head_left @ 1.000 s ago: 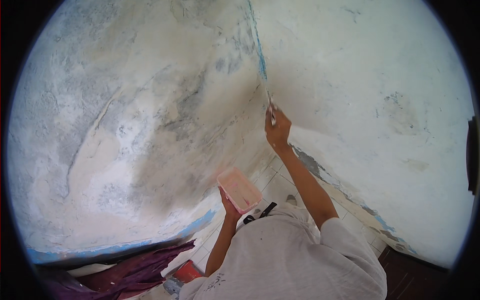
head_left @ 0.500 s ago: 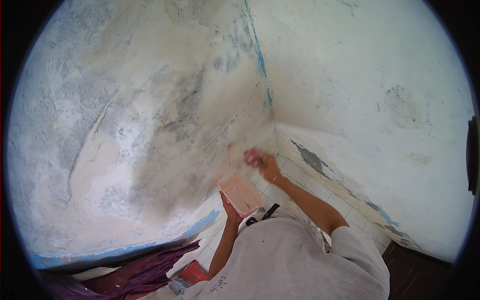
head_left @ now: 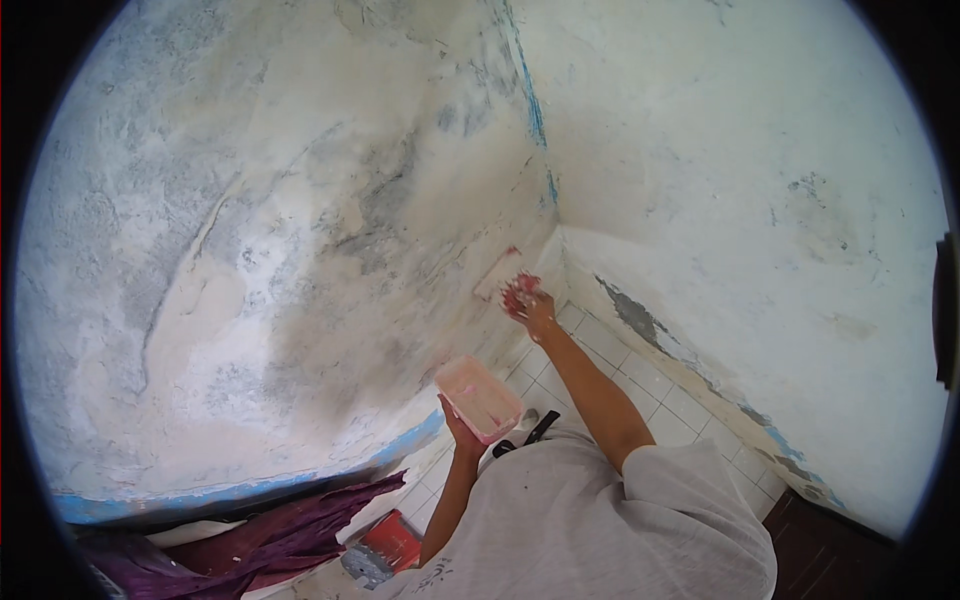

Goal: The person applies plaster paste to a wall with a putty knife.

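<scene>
My left hand [head_left: 462,430] grips a pink rectangular tub [head_left: 478,402] from its left side and underneath, tilted so its inside shows. Pale, pinkish residue coats the tub's inside. Higher up, my right hand [head_left: 530,308] is closed round the red, white-spattered handle of a tool [head_left: 500,272]. The tool's head is a pale oblong with reddish ends, at the left wall [head_left: 350,250] close to the corner. Whether it is a roller or a trowel I cannot tell. Grey stains, cracks and patchy pale coating cover that wall.
The right wall [head_left: 720,180] has peeled patches along its foot. White floor tiles [head_left: 640,375] lie below the corner. At the lower left are a purple cloth [head_left: 290,535] and a red and grey object [head_left: 392,543]. A dark brown panel [head_left: 825,550] stands at the lower right.
My right hand and the tool have moved up the left wall, and the tool's head now shows more clearly. My left hand keeps the tub in nearly the same place.
</scene>
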`<act>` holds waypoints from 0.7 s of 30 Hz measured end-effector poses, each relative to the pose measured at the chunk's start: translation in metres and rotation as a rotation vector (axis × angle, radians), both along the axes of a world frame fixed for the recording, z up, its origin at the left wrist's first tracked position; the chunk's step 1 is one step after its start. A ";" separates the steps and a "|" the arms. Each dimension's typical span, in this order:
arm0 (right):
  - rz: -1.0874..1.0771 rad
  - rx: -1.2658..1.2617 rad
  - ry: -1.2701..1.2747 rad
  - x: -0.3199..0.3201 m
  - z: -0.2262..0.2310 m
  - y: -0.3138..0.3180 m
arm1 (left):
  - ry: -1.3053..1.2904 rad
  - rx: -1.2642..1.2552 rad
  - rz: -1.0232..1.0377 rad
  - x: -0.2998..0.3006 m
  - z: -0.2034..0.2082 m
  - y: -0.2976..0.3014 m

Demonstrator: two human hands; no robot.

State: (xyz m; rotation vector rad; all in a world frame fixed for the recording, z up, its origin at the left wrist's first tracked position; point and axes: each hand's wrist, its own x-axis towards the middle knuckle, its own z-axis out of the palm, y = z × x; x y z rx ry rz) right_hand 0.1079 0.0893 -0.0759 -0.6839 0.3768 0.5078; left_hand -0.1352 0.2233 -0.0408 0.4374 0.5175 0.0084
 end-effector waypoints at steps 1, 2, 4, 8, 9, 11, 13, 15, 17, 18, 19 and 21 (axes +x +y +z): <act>0.040 -0.109 -0.016 -0.007 -0.009 -0.009 | -0.002 -0.001 0.000 -0.001 -0.002 0.001; 0.036 -0.108 -0.018 -0.005 -0.011 -0.017 | -0.005 -0.002 -0.004 0.001 -0.002 0.002; -0.111 0.107 -0.115 0.001 -0.015 -0.029 | -0.018 -0.017 -0.017 0.005 0.001 0.001; -0.174 0.177 -0.320 0.051 0.071 0.002 | -0.014 0.013 -0.008 -0.001 0.006 0.003; -0.184 0.172 -0.323 0.063 0.073 0.005 | -0.016 0.010 -0.019 0.002 0.006 0.001; -0.051 0.057 -0.154 0.081 0.065 0.010 | -0.017 -0.015 -0.030 0.009 0.003 -0.003; -0.026 0.026 -0.068 0.064 0.050 0.009 | -0.025 -0.023 -0.022 0.007 0.000 0.000; -0.001 -0.009 0.018 0.038 0.028 -0.001 | -0.032 -0.035 -0.015 0.007 -0.002 0.002; 0.022 -0.127 -0.024 0.014 0.005 -0.017 | 0.006 -0.022 -0.047 0.007 -0.002 0.004; 0.022 -0.126 -0.023 0.007 -0.001 -0.024 | 0.007 -0.021 -0.048 0.005 -0.003 0.004; 0.016 -0.065 -0.067 0.003 0.003 -0.031 | 0.011 -0.014 -0.041 0.005 -0.003 0.004; 0.012 -0.001 -0.111 0.008 0.012 -0.028 | 0.015 -0.004 -0.032 0.006 -0.003 0.006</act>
